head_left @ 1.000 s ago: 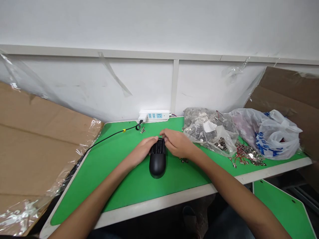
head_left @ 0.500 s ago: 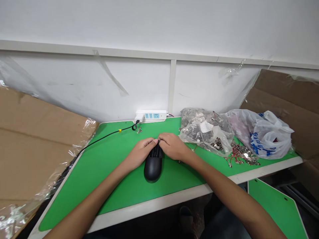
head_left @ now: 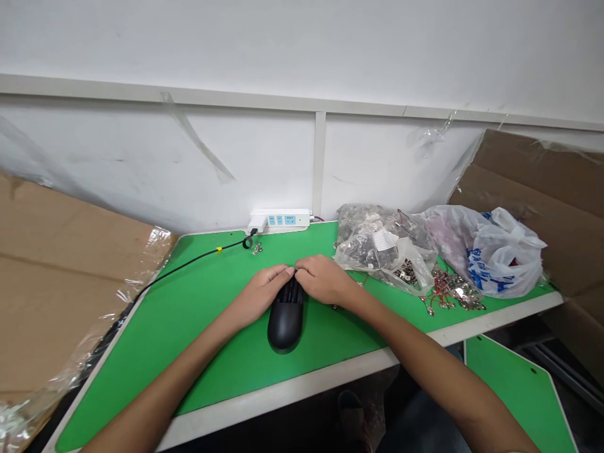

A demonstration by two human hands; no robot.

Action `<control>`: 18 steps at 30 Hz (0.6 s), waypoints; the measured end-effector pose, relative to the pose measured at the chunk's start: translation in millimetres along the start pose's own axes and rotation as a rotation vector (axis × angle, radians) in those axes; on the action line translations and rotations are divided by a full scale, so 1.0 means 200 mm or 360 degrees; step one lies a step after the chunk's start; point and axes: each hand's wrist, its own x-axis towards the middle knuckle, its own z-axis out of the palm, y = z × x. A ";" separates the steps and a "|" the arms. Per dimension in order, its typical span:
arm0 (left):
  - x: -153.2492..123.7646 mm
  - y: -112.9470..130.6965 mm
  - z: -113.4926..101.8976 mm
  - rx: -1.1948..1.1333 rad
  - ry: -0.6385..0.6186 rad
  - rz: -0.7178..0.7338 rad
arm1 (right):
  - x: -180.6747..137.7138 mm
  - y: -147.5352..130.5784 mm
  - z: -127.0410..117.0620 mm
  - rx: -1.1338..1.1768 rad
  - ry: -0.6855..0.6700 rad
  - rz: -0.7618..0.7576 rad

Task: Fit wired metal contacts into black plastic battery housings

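Note:
A long black plastic housing (head_left: 285, 326) with a rounded near end lies on the green tabletop, its slotted compartment open upward. My left hand (head_left: 264, 290) is closed on its far left side, with the thumb at the far end of the slots. From the right, my right hand (head_left: 322, 278) has curled fingers pressed on the same far end, thumb and forefinger close to the left thumb. Whether a small part sits between the fingertips is hidden. Close by my right wrist, a few tiny metal bits (head_left: 336, 307) lie on the green surface.
A clear bag of metal pieces (head_left: 384, 245), a white plastic bag (head_left: 507, 258) and a loose heap of metal contacts with red wires (head_left: 455, 290) lie to the right. A power strip (head_left: 283, 219) with a black cable (head_left: 195, 257) stands by the wall. Cardboard (head_left: 70, 270) flanks the left side.
The whole view has shifted slightly, so things appear a little further left. Both hands keep their hold at the housing's far end, with hardly any visible movement.

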 end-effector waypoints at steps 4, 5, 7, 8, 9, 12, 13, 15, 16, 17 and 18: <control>0.00 0.01 0.00 -0.0001 -0.0016 -0.0015 | 0.00 0.00 -0.01 -0.0020 -0.0105 0.0013; -0.01 0.02 0.01 0.0004 -0.0020 -0.0023 | 0.00 0.00 -0.01 -0.0017 -0.0122 0.0017; -0.01 0.02 0.01 0.0023 -0.0022 -0.0034 | 0.00 0.01 -0.01 0.0004 -0.0133 0.0011; -0.01 0.02 0.01 0.0036 -0.0021 -0.0037 | 0.00 0.01 -0.01 0.0019 -0.0131 0.0003; -0.01 0.02 0.01 0.0048 -0.0020 -0.0037 | 0.00 0.01 -0.01 0.0035 -0.0127 -0.0010; -0.01 0.01 0.01 0.0063 -0.0019 -0.0027 | 0.00 0.01 0.00 0.0086 -0.0128 -0.0031; -0.01 0.01 0.01 0.0065 -0.0018 -0.0025 | 0.00 0.01 0.00 0.0104 -0.0128 -0.0028; -0.01 0.00 0.01 0.0072 -0.0016 -0.0023 | 0.00 0.01 0.00 0.0151 -0.0114 -0.0010; -0.01 0.00 0.01 0.0079 -0.0017 -0.0023 | 0.00 0.01 -0.01 0.0181 -0.0107 0.0000; -0.01 0.00 0.01 0.0088 -0.0015 -0.0022 | 0.00 0.01 -0.01 0.0213 -0.0104 0.0011; -0.01 0.00 0.01 0.0095 -0.0014 -0.0019 | 0.00 0.01 -0.01 0.0245 -0.0102 0.0023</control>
